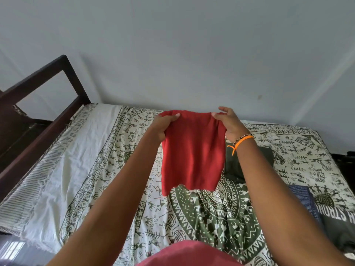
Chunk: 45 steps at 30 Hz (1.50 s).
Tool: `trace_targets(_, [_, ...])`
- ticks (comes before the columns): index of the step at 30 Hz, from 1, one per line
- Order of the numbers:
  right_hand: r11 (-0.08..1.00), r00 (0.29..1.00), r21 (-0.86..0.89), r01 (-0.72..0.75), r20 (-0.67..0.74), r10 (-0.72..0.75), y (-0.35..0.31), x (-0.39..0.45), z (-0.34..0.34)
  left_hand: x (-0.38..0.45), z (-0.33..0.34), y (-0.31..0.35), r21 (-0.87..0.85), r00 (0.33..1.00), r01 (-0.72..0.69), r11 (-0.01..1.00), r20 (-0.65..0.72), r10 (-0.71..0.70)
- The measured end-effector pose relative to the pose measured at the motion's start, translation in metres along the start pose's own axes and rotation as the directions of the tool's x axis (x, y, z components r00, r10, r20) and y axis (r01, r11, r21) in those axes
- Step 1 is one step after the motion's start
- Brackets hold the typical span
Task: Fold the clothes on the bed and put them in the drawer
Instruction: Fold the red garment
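Red cloth (192, 150) hangs in the air above the patterned bed (119, 189), the left hand (163, 123) gripping one top corner and the right hand (228, 123) pinching the other. To fold it well, I'd say keep both corners level and taut, then lower it flat onto the bed's green medallion just below. Beyond the cloth, a dark folded garment (249, 160) lies on the bed; no drawer in sight.

You hold a plain red garment (192, 150) over a cream bedsheet (119, 169) printed with olive-green tribal figures and a mandala. Your wristband (243, 141) is orange. A dark olive folded cloth (249, 162) lies beyond; the bed frame (38, 116) is dark brown.
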State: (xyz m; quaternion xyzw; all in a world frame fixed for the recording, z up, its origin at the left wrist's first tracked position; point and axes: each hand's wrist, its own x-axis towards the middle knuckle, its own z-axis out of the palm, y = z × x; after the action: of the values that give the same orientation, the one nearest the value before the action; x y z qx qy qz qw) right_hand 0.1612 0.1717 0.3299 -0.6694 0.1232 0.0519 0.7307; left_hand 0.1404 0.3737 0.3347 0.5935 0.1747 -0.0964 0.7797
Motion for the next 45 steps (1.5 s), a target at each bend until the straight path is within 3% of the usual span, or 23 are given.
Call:
trace_targets(2, [0.999,0.999,0.039,0.037,0.013,-0.037,-0.003,-0.009,-0.007,-0.008,-0.007,0.0,-0.027,0.996,-0.058,0.998,0.062,0.06])
trace_targets(5, [1.0,0.989,0.023,0.012,0.149,-0.016,0.016,-0.033,-0.032,-0.025,-0.028,-0.022,0.134,0.985,-0.059,0.989,0.171,0.036])
trace_targets(9, [0.972,0.931,-0.198,-0.128,0.314,0.186,0.093,-0.086,-0.07,-0.06,-0.055,-0.111,0.375,0.955,0.087,0.923,0.231,-0.184])
trace_targets(13, [0.884,0.882,-0.375,-0.278,0.264,0.39,0.209,-0.131,-0.095,-0.094,-0.074,-0.246,0.472,0.895,0.358,0.806,0.072,-0.44])
trace_targets(18, [0.726,0.843,-0.607,-0.322,0.164,0.512,0.34,-0.162,-0.115,-0.122,-0.085,-0.388,0.461,0.805,0.577,0.675,-0.181,-0.565])
trace_targets(21, [0.663,0.825,-0.667,-0.34,0.127,0.551,0.388,-0.171,-0.128,-0.132,-0.089,-0.436,0.438,0.777,0.628,0.644,-0.308,-0.548])
trace_targets(23, [0.628,0.829,-0.723,-0.289,0.138,0.542,0.397,-0.169,-0.135,-0.13,-0.093,-0.441,0.441,0.786,0.617,0.651,-0.306,-0.537])
trace_targets(25, [0.573,0.878,-0.802,-0.17,0.142,0.458,0.401,-0.16,-0.138,-0.119,-0.097,-0.439,0.477,0.796,0.599,0.643,-0.269,-0.542])
trace_targets(28, [0.506,0.961,-0.863,-0.002,0.138,0.239,0.388,-0.125,-0.135,-0.084,-0.101,-0.413,0.487,0.852,0.523,0.7,-0.28,-0.442])
trace_targets(32, [0.506,0.992,-0.857,0.1,0.124,0.014,0.362,-0.049,-0.118,-0.019,-0.097,-0.359,0.346,0.934,0.344,0.873,-0.218,-0.282])
trace_targets(37, [0.575,0.997,-0.815,0.069,0.035,-0.071,0.347,0.052,-0.087,0.076,-0.081,-0.322,0.308,0.98,0.144,0.941,-0.177,-0.092])
trace_targets(41, [0.491,0.993,-0.871,0.008,-0.051,-0.107,0.358,0.124,-0.069,0.154,-0.077,-0.322,0.415,0.976,0.124,0.901,-0.214,-0.036])
trace_targets(43, [0.436,0.983,-0.899,-0.028,-0.104,-0.15,0.369,0.138,-0.062,0.174,-0.075,-0.336,0.533,0.941,0.192,0.824,-0.337,-0.001])
trace_targets(45, [0.393,0.963,-0.919,-0.029,-0.131,-0.235,0.382,0.133,-0.054,0.172,-0.069,-0.353,0.694,0.882,0.106,0.712,-0.396,0.256])
